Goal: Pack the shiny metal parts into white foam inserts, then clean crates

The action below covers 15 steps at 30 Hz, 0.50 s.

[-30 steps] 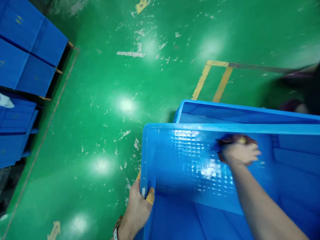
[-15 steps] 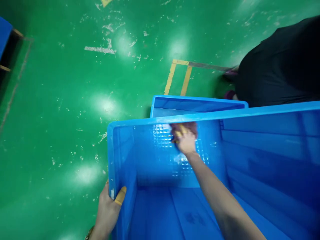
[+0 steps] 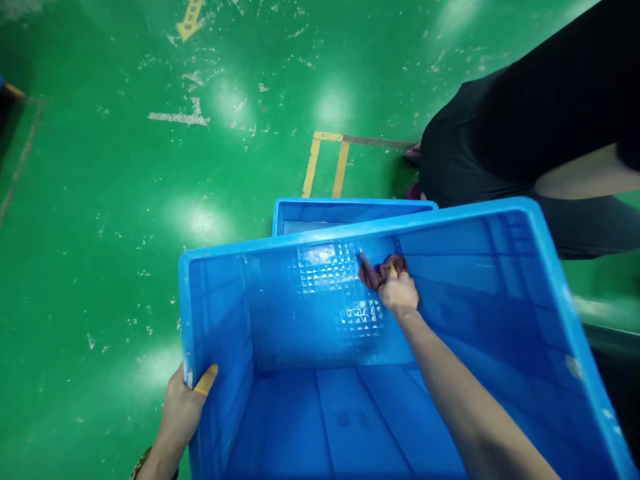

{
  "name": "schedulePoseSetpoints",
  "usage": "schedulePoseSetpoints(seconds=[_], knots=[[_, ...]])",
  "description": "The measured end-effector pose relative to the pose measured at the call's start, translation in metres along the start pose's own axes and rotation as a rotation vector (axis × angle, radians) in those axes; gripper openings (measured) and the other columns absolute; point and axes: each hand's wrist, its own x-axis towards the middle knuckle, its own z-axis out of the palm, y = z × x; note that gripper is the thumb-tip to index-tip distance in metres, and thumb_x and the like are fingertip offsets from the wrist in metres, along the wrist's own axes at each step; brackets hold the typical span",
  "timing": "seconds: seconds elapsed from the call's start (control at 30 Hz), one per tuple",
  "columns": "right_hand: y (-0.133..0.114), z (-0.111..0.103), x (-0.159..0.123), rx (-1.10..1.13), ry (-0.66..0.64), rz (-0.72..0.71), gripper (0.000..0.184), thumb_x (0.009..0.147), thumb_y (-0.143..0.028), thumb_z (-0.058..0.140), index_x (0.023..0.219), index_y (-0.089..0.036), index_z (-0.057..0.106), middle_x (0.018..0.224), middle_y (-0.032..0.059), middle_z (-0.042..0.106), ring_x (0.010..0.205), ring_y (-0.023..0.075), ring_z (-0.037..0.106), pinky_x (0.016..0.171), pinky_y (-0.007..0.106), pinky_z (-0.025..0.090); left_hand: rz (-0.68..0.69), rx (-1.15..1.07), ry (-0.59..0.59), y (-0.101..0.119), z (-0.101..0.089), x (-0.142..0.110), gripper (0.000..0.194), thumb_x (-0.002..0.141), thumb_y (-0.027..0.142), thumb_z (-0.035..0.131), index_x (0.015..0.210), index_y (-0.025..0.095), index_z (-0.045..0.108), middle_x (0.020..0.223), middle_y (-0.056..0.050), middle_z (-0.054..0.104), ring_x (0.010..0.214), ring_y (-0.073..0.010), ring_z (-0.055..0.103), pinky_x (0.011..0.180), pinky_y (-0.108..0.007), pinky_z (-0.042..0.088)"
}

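Observation:
A large blue plastic crate fills the lower middle of the head view, tilted so that I look into it. My left hand is closed on its left rim, the yellow-covered thumb inside and the other fingers hidden behind the wall. Deep inside the crate, my right hand grips a crumpled reddish-brown cloth against the inner surface, near the far right corner. Yellow covers show on the fingers of this hand too. Beside the cloth, a raised grid pattern on the crate shines as if wet.
Behind the crate stands a second blue crate, partly hidden. At the right, a person in dark clothing is close to both crates. Yellow line markings and a yellow arrow lie on the green floor.
My right hand has moved the cloth rightward across the inner surface, toward the corner. The view has shifted, so the crate's right rim now shows. My left hand keeps its hold on the rim.

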Motion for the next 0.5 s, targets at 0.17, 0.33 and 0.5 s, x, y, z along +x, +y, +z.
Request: schedulePoseSetpoints(seconds=[0.17,0.33,0.5], knots=[[0.003,0.027,-0.063,-0.003,-0.031,0.165,0.051,0.094,-0.019,0.035,0.138,-0.001,0.052,0.119,0.0267,0.052,0.108,0.0346,0.055,0.085,0.040,0.044,-0.013,0.015,0.025,0.000,0.000,-0.002,0.045,0.066,0.054,0.072,0.089,0.016,0.067,0.088,-0.007,0.077,0.082,-0.0297,0.070,0.077,-0.039,0.058],[-0.013,0.015,-0.041,0.005,0.008,0.146,0.047,0.096,-0.025,0.033,0.127,0.001,0.058,0.118,0.0298,0.052,0.110,0.0391,0.051,0.089,0.049,0.042,-0.002,-0.017,0.009,0.009,0.001,-0.006,0.037,0.064,0.052,0.071,0.079,0.018,0.065,0.080,-0.007,0.076,0.078,-0.0298,0.070,0.075,-0.040,0.059],[-0.063,0.008,-0.022,-0.050,0.033,-0.074,0.053,0.096,-0.029,0.031,0.137,-0.005,0.054,0.128,0.0342,0.048,0.111,0.0413,0.046,0.084,0.059,0.040,0.002,-0.011,0.009,0.011,0.001,-0.009,0.036,0.063,0.052,0.070,0.074,0.019,0.063,0.075,-0.005,0.075,0.074,-0.0291,0.070,0.072,-0.039,0.059]])
